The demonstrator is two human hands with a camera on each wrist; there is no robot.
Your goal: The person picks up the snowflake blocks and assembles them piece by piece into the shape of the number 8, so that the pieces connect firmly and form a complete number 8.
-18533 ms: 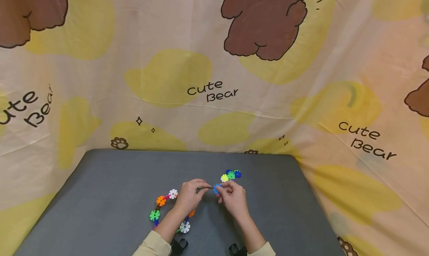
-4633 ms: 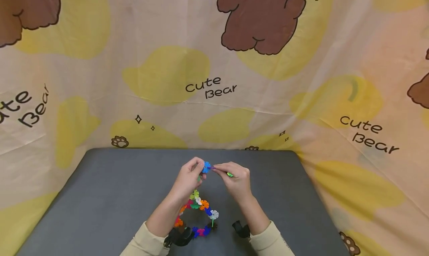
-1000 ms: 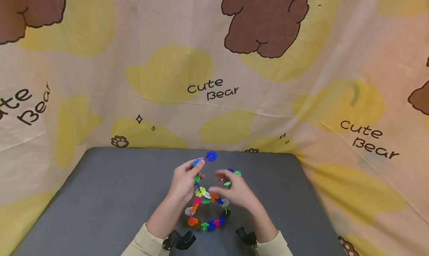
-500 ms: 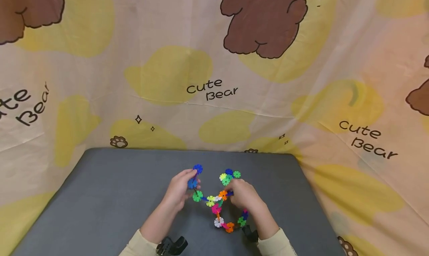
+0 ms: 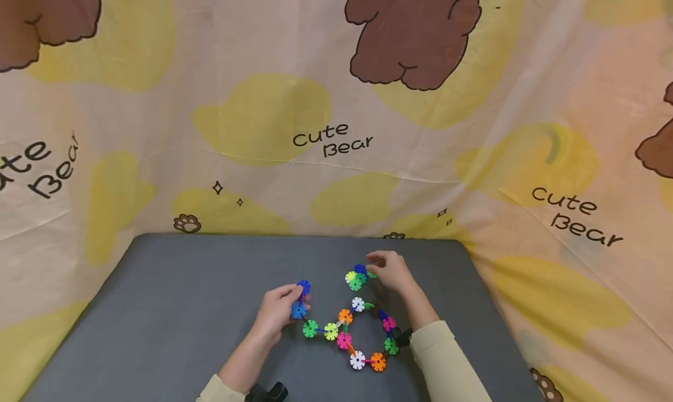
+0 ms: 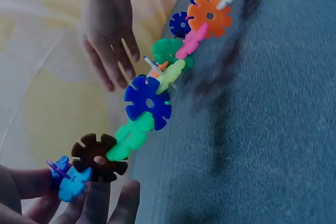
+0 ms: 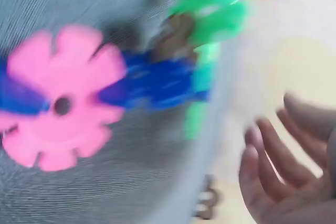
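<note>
My left hand (image 5: pixel 276 313) pinches the end of a chain of notched snowflake discs (image 5: pixel 310 329), by a dark blue disc (image 5: pixel 304 287) and a lighter blue disc (image 5: pixel 298 310). From there the chain runs right through green and yellow discs into a ring of coloured discs, among them an orange disc (image 5: pixel 378 362). In the left wrist view, a brown disc (image 6: pixel 100 158) sits just beyond the left fingertips. My right hand (image 5: pixel 391 270), fingers loosely bent and holding nothing, is beside a small cluster of loose discs (image 5: pixel 356 282). A pink disc (image 7: pixel 63 98) of the ring looms large in the right wrist view.
The grey table (image 5: pixel 200 308) carries the chain and the loose discs. Behind it hangs a printed bear cloth (image 5: pixel 252 121). Black wrist straps (image 5: pixel 268 392) show near both cuffs.
The right hand has left the ring and moved up and right to the loose discs. The ring has swung rightward and lies more spread out. The left hand, still holding the chain's end, came lower.
</note>
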